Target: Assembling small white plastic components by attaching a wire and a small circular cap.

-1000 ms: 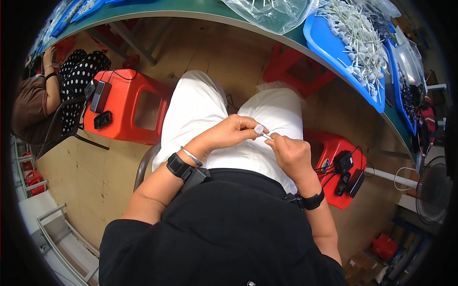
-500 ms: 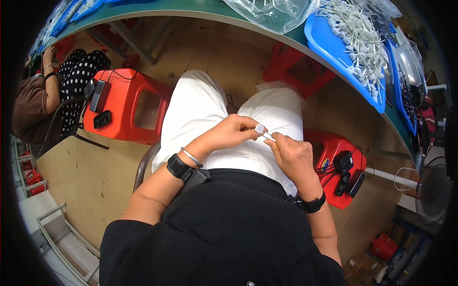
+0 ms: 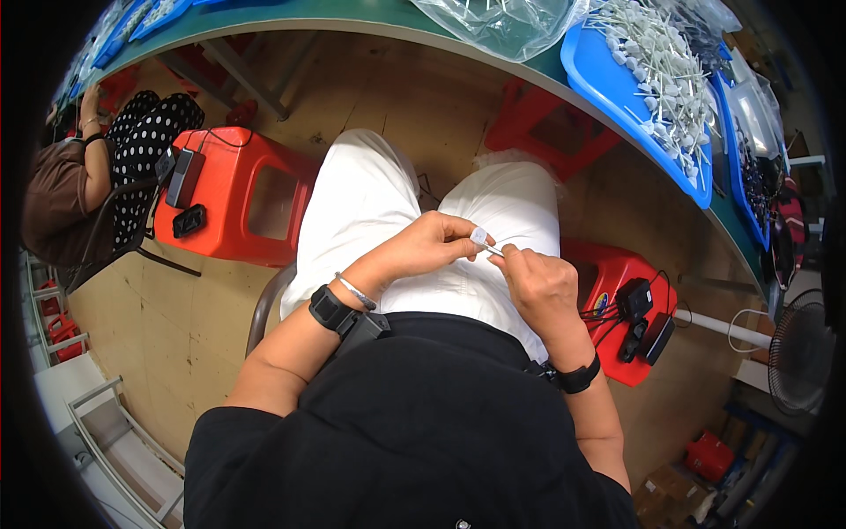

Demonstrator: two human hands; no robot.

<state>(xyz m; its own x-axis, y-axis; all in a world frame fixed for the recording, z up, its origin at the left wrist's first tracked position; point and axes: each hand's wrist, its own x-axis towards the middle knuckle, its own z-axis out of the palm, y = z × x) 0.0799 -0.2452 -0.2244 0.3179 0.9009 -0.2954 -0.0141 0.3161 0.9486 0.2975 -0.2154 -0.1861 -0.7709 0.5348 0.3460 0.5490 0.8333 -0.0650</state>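
Observation:
Over my lap, my left hand [image 3: 426, 247] pinches a small white piece with a rounded, translucent-looking head [image 3: 478, 236] between thumb and fingertips. A thin pale stem [image 3: 494, 251] runs from the head toward my right hand [image 3: 542, 284]. The fingers of that hand are closed on the stem's other end, and their tips hide it. Whether head and stem are one part or two I cannot tell. Both hands are close together, above my white trousers [image 3: 361, 189].
Ahead is a green table [image 3: 352, 12] with a blue tray [image 3: 592, 75] of similar white stemmed pieces [image 3: 656, 70] and a clear plastic bag [image 3: 502, 26]. Red stools [image 3: 233, 189] stand on both sides, holding black devices. A seated person [image 3: 75, 189] is at left, a fan [image 3: 800, 353] at right.
My right fingertips have moved slightly up and left along the stem, closer to the head, and less of the stem shows. My left hand has barely moved.

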